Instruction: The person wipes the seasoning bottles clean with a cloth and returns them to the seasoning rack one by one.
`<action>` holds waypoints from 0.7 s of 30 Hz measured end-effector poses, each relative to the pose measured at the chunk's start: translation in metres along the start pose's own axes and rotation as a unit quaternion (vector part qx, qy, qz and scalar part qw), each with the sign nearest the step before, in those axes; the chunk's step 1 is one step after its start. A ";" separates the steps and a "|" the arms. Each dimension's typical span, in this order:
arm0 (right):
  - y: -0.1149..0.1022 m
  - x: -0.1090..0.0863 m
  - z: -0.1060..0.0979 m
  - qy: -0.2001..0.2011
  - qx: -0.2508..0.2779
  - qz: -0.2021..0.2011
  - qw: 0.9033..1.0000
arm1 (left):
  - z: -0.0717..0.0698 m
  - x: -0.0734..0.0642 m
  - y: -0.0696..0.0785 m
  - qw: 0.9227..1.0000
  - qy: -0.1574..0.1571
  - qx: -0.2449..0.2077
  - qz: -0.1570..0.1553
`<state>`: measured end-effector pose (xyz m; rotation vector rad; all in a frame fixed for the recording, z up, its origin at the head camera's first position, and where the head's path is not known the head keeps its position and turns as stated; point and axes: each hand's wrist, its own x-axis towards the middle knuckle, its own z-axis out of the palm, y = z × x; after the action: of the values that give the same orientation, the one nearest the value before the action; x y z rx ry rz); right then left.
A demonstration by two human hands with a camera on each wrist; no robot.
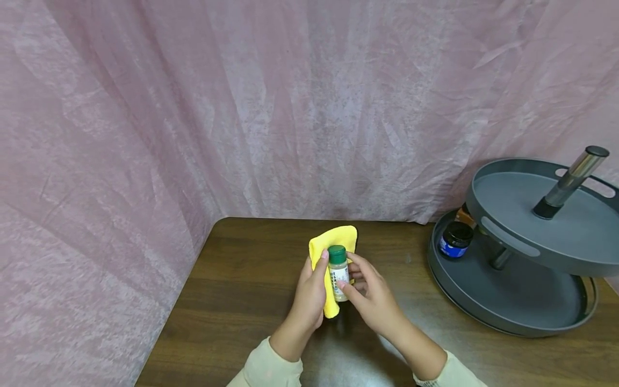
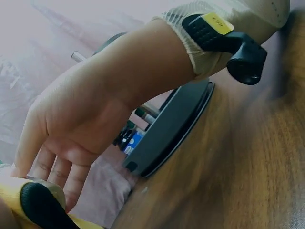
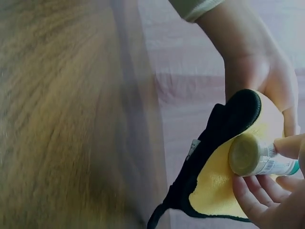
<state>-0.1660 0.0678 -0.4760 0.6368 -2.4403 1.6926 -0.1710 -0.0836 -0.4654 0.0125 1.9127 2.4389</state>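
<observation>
My left hand (image 1: 309, 295) holds a yellow cloth (image 1: 341, 234) with its thumb up beside the neck of a small spice bottle (image 1: 340, 277). The bottle has a green cap and a white printed label, and it leans against the cloth. From the other side my right hand (image 1: 376, 301) grips the bottle, thumb across the label and fingers round its side. The right wrist view shows the bottle's round base (image 3: 244, 155) in front of the cloth (image 3: 217, 183), which has a black border. In the left wrist view the right hand (image 2: 78, 124) reaches down to the cloth.
At the right stands a grey two-tier tray (image 1: 508, 310) with a metal post (image 1: 570, 180). A black-lidded jar (image 1: 456, 240) with a blue label sits on its lower tier. A pink curtain (image 1: 309, 107) hangs behind the brown wooden table (image 1: 232, 290).
</observation>
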 end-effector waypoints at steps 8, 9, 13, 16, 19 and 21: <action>0.008 0.007 -0.010 0.055 -0.021 0.037 0.998 | 0.012 -0.008 -0.003 1.000 -0.017 0.013 0.002; 0.009 0.009 -0.011 0.061 -0.023 0.043 0.997 | 0.014 -0.009 -0.004 1.000 -0.020 0.015 0.000; 0.012 0.012 -0.016 0.070 -0.025 0.066 0.995 | 0.018 -0.012 -0.006 0.999 -0.035 0.019 -0.004; 0.011 0.012 -0.016 0.059 -0.028 0.072 0.995 | 0.018 -0.014 -0.007 0.999 -0.038 0.016 -0.001; 0.008 0.009 -0.014 0.043 -0.021 0.067 0.997 | 0.017 -0.013 -0.008 0.999 -0.028 0.019 0.004; 0.006 0.008 -0.012 0.039 -0.015 0.058 0.997 | 0.015 -0.012 -0.009 1.000 -0.020 0.019 0.004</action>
<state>-0.1774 0.0779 -0.4744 0.4245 -2.4877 1.6828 -0.1583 -0.0677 -0.4698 0.0713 1.9450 2.3883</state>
